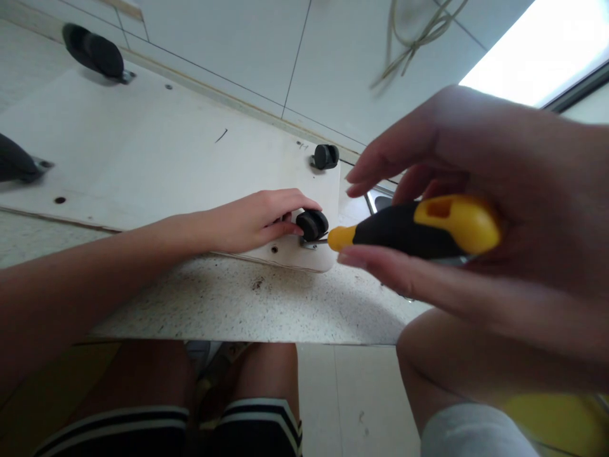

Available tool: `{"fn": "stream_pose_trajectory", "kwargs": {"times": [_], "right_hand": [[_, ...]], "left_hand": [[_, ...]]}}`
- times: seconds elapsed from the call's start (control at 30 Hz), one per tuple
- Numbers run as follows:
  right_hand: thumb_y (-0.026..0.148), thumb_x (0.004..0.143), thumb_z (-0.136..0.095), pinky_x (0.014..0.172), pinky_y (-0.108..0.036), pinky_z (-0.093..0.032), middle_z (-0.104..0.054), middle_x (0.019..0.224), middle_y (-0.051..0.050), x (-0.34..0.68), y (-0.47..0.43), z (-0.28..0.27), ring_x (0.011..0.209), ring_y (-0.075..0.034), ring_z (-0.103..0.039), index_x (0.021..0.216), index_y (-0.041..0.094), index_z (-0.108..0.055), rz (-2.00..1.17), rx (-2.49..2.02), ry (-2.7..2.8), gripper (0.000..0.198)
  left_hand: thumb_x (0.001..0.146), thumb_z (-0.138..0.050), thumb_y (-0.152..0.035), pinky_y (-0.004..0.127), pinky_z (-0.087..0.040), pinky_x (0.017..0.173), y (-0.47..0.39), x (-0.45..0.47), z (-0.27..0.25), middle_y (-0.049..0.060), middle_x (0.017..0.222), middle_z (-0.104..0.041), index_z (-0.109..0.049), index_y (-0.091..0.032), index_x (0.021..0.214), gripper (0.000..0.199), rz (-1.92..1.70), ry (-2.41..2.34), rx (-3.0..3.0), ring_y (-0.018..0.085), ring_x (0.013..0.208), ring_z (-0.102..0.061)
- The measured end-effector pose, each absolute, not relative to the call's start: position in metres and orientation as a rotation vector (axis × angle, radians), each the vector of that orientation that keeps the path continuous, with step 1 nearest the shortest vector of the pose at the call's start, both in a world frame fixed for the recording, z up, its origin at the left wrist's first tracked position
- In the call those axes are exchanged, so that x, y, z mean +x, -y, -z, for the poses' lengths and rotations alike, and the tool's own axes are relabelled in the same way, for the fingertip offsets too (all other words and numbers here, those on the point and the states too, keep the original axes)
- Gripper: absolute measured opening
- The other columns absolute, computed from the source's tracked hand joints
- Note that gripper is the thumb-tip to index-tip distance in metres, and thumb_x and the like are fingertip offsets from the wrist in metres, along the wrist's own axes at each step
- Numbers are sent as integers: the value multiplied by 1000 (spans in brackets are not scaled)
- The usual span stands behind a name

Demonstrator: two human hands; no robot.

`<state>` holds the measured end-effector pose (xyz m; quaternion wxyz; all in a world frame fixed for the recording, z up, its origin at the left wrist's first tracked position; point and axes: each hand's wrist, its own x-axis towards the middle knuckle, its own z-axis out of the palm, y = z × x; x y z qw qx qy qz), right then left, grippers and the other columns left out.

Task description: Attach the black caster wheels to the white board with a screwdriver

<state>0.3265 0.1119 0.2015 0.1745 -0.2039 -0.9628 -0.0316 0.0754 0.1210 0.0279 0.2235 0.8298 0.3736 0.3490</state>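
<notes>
In the head view, my left hand (271,219) reaches in from the left, its thumb and fingertips closed on a small black caster (313,225). This caster sits at the near right corner of a white board (162,152). From the right comes my right hand (504,209), large and close to the camera. It holds a yellow and black screwdriver (404,231), the handle's end in the palm and the thumb below. Some fingers are loosely extended above the handle. The thin shaft points left to the caster's metal plate (309,245); the tip's exact seat is hard to see.
Another caster (326,157) stands at the board's far right corner. Two more, one far left (95,52) and one near left (16,158), are on the board. A speckled ledge (228,298) lies underneath. A tied cable (419,41) hangs by the tiled wall. Bare legs (261,371) show below.
</notes>
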Motion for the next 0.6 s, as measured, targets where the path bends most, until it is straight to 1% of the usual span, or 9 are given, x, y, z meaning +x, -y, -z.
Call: {"fn": "stream_pose_trajectory", "kwargs": {"times": [0.07, 0.1, 0.17, 0.2, 0.27, 0.33, 0.47, 0.53, 0.6], "right_hand": [[52, 88, -86, 66, -41, -53, -76, 99, 1, 331, -110, -203, 73, -21, -69, 119, 37, -70, 27, -553, 2784, 37], [49, 90, -84, 66, -41, -54, -75, 99, 1, 330, -109, -202, 74, -21, -70, 119, 38, -70, 15, -571, 2779, 34], [49, 94, -81, 65, -40, -52, -74, 93, 0, 322, -105, -200, 71, -21, -67, 110, 36, -71, 38, -639, 2717, 22], [52, 95, -80, 64, -40, -49, -73, 88, 0, 317, -103, -199, 68, -20, -65, 103, 35, -71, 80, -679, 2667, 21], [57, 94, -82, 65, -40, -46, -71, 79, 0, 307, -104, -197, 64, -19, -60, 91, 33, -69, 184, -740, 2574, 28], [64, 93, -82, 65, -40, -44, -70, 75, 0, 303, -108, -198, 63, -19, -58, 87, 33, -67, 215, -725, 2544, 35], [73, 94, -76, 66, -40, -52, -70, 79, 3, 318, -118, -203, 60, -16, -58, 96, 34, -71, 21, -540, 2706, 39], [69, 94, -79, 67, -40, -56, -73, 87, 2, 328, -119, -204, 62, -16, -62, 106, 36, -73, -47, -468, 2826, 35], [61, 95, -80, 69, -42, -58, -76, 97, 1, 332, -117, -204, 68, -18, -66, 113, 38, -73, -28, -499, 2876, 30]], "left_hand": [[110, -57, -27, 36, -51, 112, -122, 76, -27, 9, 140, -74, -67, -24, 141, 33, -953, -1047, 2302, 24, 128, -70], [110, -57, -28, 37, -52, 111, -122, 76, -27, 9, 139, -75, -69, -23, 137, 30, -943, -1053, 2300, 24, 127, -70], [110, -59, -31, 37, -52, 110, -123, 76, -27, 10, 135, -75, -71, -20, 131, 26, -939, -1042, 2285, 25, 124, -70], [110, -59, -30, 37, -53, 108, -123, 76, -27, 11, 133, -75, -71, -19, 129, 26, -947, -1036, 2280, 25, 121, -70], [109, -58, -28, 37, -54, 107, -123, 76, -27, 10, 129, -76, -71, -19, 130, 27, -974, -1037, 2281, 24, 118, -71], [108, -57, -24, 37, -53, 108, -122, 76, -27, 9, 129, -76, -71, -21, 133, 29, -983, -1041, 2285, 24, 119, -71], [108, -59, -24, 36, -53, 110, -123, 75, -25, 9, 136, -76, -70, -22, 138, 31, -960, -1030, 2299, 24, 123, -72], [110, -59, -29, 37, -53, 110, -124, 75, -25, 10, 136, -76, -70, -22, 139, 31, -968, -1037, 2319, 25, 123, -72], [111, -59, -32, 37, -52, 110, -124, 75, -26, 10, 138, -75, -70, -22, 139, 32, -965, -1038, 2323, 25, 124, -71]]}}
